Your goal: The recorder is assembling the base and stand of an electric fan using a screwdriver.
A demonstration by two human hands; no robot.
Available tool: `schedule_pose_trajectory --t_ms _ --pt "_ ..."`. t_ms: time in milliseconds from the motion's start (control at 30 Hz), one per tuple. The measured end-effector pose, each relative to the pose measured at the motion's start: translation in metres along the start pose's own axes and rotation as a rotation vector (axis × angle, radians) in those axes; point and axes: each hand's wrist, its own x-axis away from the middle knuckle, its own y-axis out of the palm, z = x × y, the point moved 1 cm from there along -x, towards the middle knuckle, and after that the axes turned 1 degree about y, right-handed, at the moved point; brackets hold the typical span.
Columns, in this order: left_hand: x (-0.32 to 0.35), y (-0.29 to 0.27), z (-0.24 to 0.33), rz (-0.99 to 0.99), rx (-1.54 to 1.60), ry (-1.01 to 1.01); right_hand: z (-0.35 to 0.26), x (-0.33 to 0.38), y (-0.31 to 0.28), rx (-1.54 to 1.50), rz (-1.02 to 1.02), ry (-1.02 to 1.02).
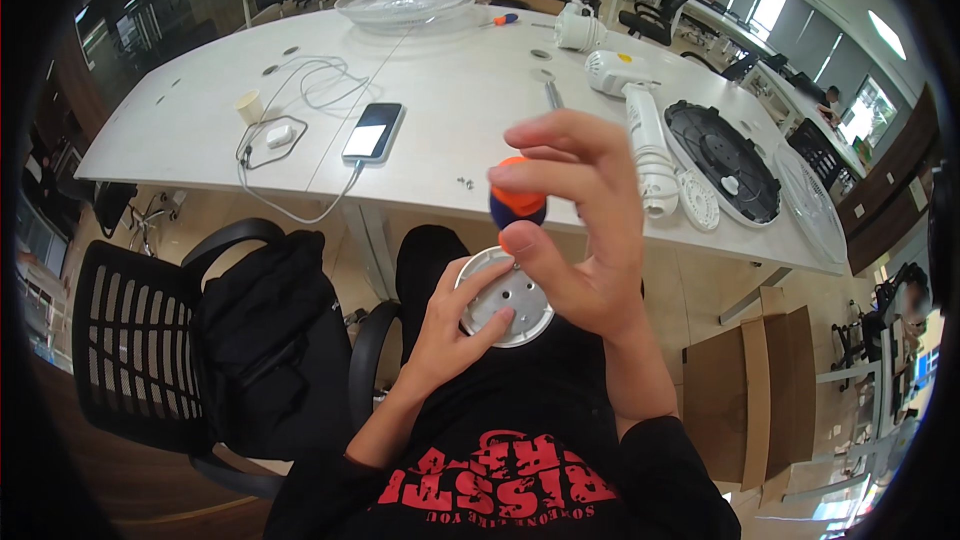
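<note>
My right hand [585, 230] is raised in front of me, fingers closed on the orange and blue handle of a screwdriver [518, 205], which stands upright over a round white plastic disc. That disc [505, 295] has several small holes and sits at my lap. My left hand [450, 325] holds the disc from below, thumb on its face. The screwdriver's shaft and tip are hidden behind my fingers and the handle.
White table [450, 90] ahead carries a phone [373, 130] with cable, a charger [279, 135], a paper cup [249, 106], a fan grille [405, 4], a fan motor and stem [640, 115], a black fan base [725, 160] and another screwdriver [500, 20]. Black backpack [270, 340] rests on a chair at my left. A person sits across the table.
</note>
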Motion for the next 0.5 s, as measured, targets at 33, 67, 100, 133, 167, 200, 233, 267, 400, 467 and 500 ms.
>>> schedule_pose_trajectory --t_ms 33,67,100,133,167,200,233,267,400,467,500 --pt "0.002 0.0 -0.001 0.001 -0.006 -0.007 0.001 -0.001 -0.001 0.009 -0.027 -0.002" --pt "0.003 -0.001 -0.002 0.002 0.016 -0.045 0.004 0.001 0.001 0.003 -0.058 -0.003" --pt "0.003 -0.001 -0.003 0.001 0.019 -0.036 0.006 0.002 0.003 0.011 -0.057 -0.009" --pt "0.005 -0.001 -0.002 0.007 0.023 -0.054 0.005 0.003 0.004 -0.029 -0.067 0.01" --pt "0.006 -0.002 0.0 0.013 0.028 -0.073 0.004 0.004 0.005 -0.068 -0.077 0.029" --pt "0.005 -0.002 0.001 0.012 0.03 -0.07 0.003 0.003 0.006 -0.07 -0.052 0.023" --pt "0.003 -0.002 0.0 0.003 0.029 -0.061 0.002 0.005 0.007 -0.059 -0.05 0.024" --pt "0.002 -0.002 0.0 -0.006 0.027 -0.053 0.002 0.009 0.008 -0.08 -0.009 0.067" --pt "0.004 0.0 0.0 0.014 0.014 -0.013 -0.002 0.008 0.005 -0.005 0.047 0.031" --pt "0.003 -0.001 0.002 0.009 -0.004 -0.019 -0.002 0.002 0.001 -0.004 0.0 0.007" --pt "0.003 -0.001 0.003 0.012 -0.006 -0.014 -0.003 0.0 0.0 -0.005 -0.048 -0.011"
